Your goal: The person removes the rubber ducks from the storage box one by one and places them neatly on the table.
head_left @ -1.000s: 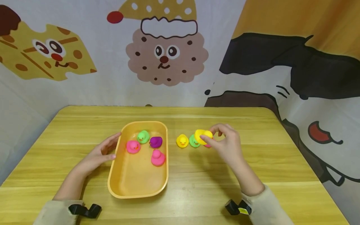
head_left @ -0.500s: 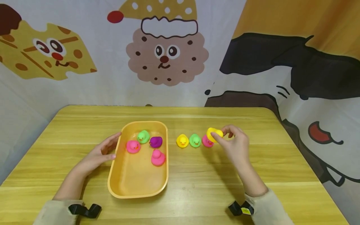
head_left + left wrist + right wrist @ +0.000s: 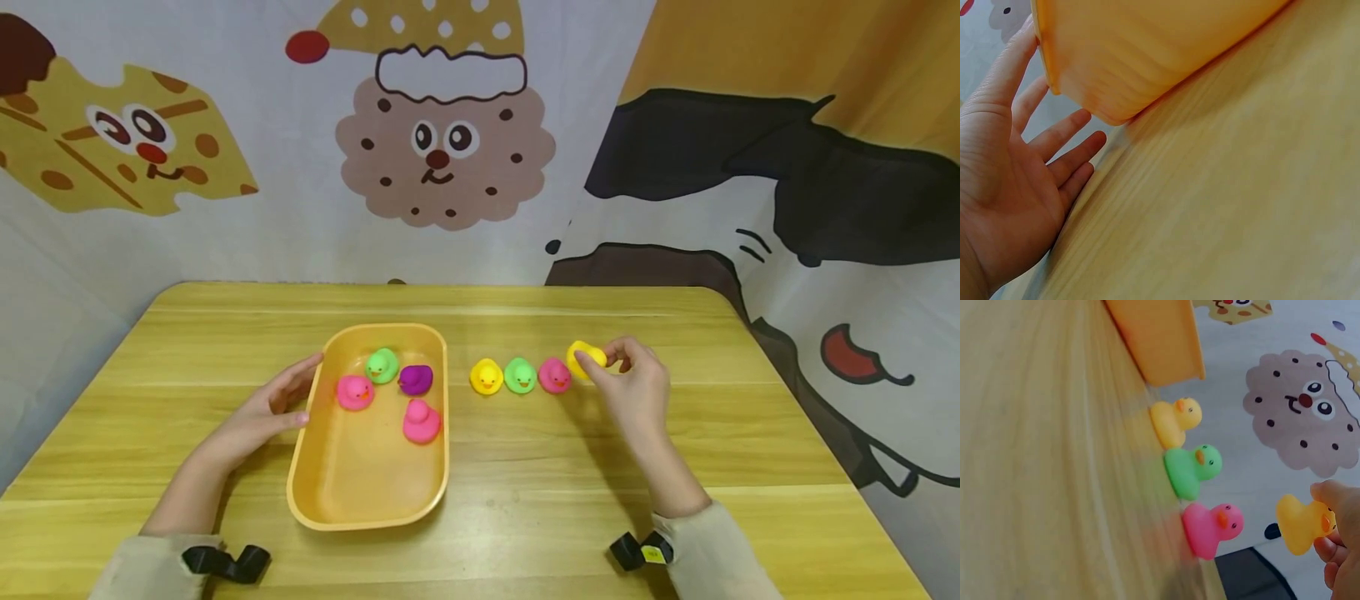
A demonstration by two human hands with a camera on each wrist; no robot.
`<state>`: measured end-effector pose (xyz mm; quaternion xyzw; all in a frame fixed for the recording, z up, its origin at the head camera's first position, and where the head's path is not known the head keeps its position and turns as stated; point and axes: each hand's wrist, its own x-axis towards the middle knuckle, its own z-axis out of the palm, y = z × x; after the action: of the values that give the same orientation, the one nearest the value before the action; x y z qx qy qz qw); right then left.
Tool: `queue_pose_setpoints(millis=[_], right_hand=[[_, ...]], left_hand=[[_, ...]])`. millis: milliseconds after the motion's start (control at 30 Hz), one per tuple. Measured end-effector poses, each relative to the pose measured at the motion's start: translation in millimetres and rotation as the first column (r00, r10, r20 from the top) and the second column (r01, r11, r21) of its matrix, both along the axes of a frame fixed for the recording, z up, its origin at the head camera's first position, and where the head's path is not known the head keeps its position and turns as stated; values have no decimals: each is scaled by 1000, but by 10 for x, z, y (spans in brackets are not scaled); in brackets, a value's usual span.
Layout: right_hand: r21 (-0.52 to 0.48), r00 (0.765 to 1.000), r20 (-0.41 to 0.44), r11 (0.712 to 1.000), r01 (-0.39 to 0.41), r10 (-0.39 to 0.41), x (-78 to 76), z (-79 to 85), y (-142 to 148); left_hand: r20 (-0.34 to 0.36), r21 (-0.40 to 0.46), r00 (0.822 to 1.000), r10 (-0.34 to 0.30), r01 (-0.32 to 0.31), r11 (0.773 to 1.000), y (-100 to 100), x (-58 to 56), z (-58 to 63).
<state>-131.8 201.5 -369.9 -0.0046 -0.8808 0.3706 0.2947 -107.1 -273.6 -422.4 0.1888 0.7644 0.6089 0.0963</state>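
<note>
My right hand (image 3: 636,385) pinches a yellow rubber duck (image 3: 1298,525) between thumb and fingers, raised above the table just right of a row of ducks. That row runs from a yellow duck (image 3: 487,377) through a green duck (image 3: 521,376) to a pink duck (image 3: 555,376). My left hand (image 3: 264,410) rests against the left rim of an orange tray (image 3: 302,487), its fingers spread and nearly straight, as the left wrist view shows. Inside the tray are a green duck (image 3: 382,365), a purple duck (image 3: 416,380) and two pink ducks, one left (image 3: 356,392) and one right (image 3: 422,421).
The wooden table (image 3: 517,517) ends at a curtain (image 3: 285,242) printed with cartoon figures. Black wrist devices sit at both cuffs, the left one (image 3: 227,562) and the right one (image 3: 642,552).
My right hand has carried the yellow duck rightward, past the green and pink ducks in the row, uncovering both. The left hand and tray stay in place.
</note>
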Motion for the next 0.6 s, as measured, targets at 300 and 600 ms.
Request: queue_pose_setpoints(millis=[300, 600], right_hand=[[28, 998, 58, 999, 28, -29, -48, -161, 60], [35, 996, 75, 998, 53, -55, -89, -277, 109]], left_hand=[[0, 9, 1000, -1, 1, 1000, 8, 6, 5], [-3, 8, 1000, -2, 2, 1000, 9, 10, 1]])
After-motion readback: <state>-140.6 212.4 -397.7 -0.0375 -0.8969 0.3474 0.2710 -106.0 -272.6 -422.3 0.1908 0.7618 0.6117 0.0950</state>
